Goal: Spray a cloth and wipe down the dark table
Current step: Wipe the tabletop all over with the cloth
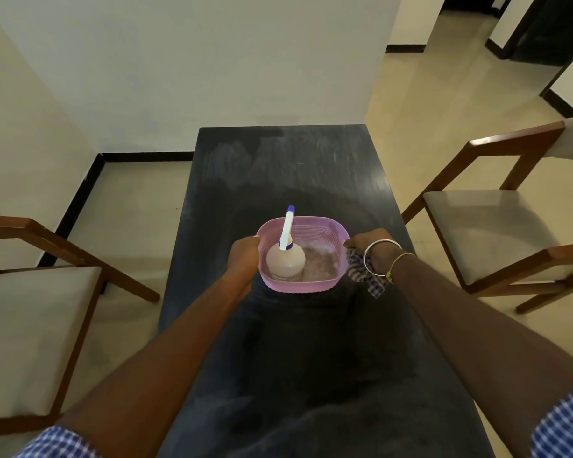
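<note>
A pink plastic basket (pixel 315 226) sits in the middle of the dark table (pixel 288 166). Inside it stands a clear spray bottle (pixel 285 261) with a white and blue nozzle pointing away from me. My left hand (pixel 244 256) grips the basket's left rim. On the basket's right rim is my right hand (pixel 369 244), which also clutches a blue checked cloth (pixel 366 276) that hangs down beside the basket. Streaky smears show on the table's far half.
A wooden chair with a pale seat (pixel 30 328) stands at the table's left. Another wooden chair (pixel 490 226) stands at its right. A white wall (pixel 212 61) is just behind the table's far end. Tiled floor lies on both sides.
</note>
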